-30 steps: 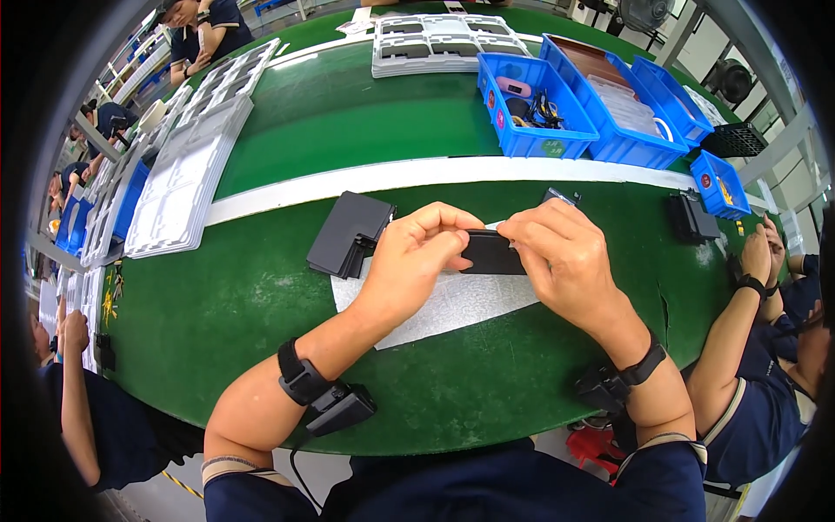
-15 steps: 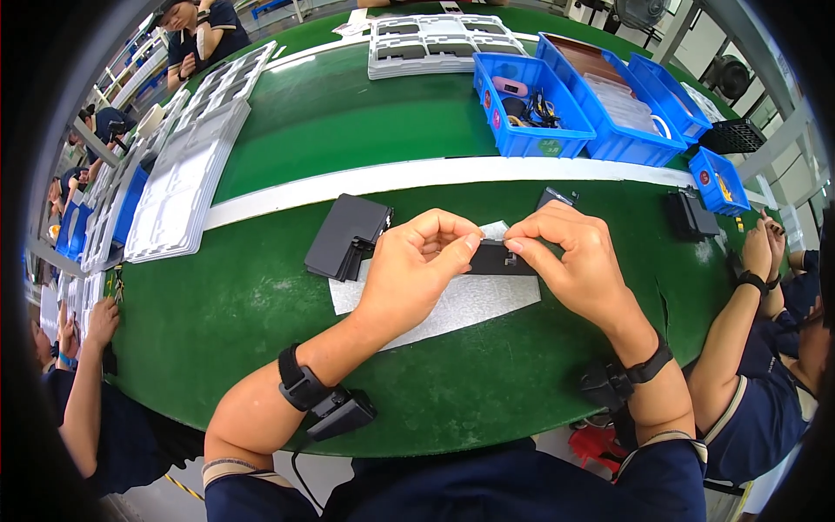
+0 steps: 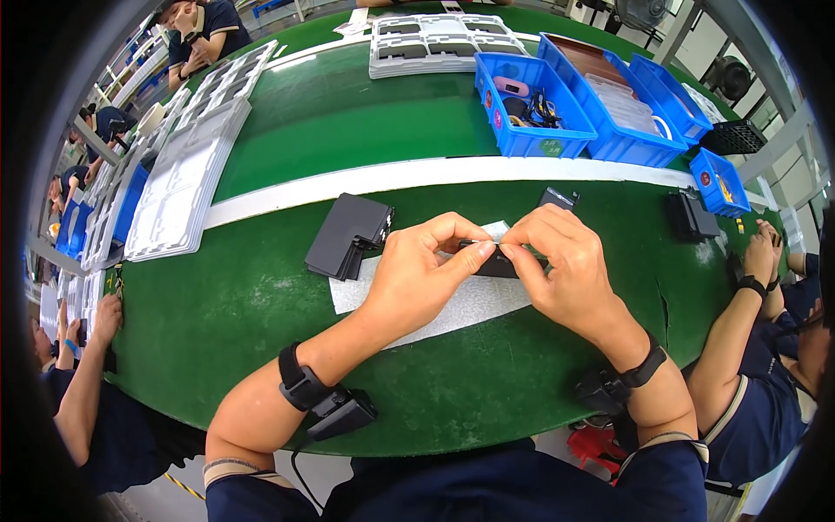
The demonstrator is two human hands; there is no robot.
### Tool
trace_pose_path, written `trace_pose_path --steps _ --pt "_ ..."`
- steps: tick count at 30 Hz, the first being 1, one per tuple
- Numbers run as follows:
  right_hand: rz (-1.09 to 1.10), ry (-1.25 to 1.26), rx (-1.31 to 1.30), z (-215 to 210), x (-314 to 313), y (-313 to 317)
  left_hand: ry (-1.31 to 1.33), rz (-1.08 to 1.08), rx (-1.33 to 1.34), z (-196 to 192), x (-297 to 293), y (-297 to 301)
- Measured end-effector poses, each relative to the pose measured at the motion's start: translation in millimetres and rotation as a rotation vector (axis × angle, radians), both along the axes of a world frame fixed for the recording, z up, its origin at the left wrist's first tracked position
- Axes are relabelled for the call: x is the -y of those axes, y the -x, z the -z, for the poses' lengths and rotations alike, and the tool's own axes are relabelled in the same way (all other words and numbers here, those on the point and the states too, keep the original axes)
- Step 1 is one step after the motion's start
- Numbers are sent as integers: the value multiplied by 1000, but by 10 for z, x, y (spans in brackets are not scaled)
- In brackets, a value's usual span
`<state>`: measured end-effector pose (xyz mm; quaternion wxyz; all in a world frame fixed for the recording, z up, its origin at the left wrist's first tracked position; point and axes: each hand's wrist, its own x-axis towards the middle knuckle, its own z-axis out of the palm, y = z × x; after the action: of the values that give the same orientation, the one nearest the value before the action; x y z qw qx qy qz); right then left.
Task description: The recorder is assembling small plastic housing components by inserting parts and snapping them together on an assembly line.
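Holding a flat black rectangular part (image 3: 497, 261) crosswise, its long axis running left to right above the white sheet (image 3: 452, 304) on the green bench (image 3: 261, 296), I pinch its top edge: left hand (image 3: 426, 274) and right hand (image 3: 561, 261), each grip clenched on it.

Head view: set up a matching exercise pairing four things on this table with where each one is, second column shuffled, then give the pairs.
Things:
1. stack of dark flat pieces
2. white sheet
3. blue bins
4. small dark part

Places:
A. pinched between the left hand and the right hand
B. beyond the white stripe, far right of the table
C. flat on the green table, under the hands
D. left of the hands, just this side of the white stripe

Pairs: 1-D, 2-C, 3-B, 4-A
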<state>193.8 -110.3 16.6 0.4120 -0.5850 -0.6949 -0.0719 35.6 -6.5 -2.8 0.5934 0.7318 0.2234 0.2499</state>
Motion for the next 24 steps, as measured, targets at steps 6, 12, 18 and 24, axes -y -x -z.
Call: trace_pose_path --steps 6,12,18,24 --pt "-110 343 -435 -1 17 -97 69 21 -7 -20 -12 33" --pt "-91 416 -784 78 -17 -72 240 -3 6 -36 -7 27" --pt "70 86 -258 170 -39 38 92 -94 45 -18 19 7" --pt "67 27 -162 183 -49 95 26 -99 18 -18 17 7"
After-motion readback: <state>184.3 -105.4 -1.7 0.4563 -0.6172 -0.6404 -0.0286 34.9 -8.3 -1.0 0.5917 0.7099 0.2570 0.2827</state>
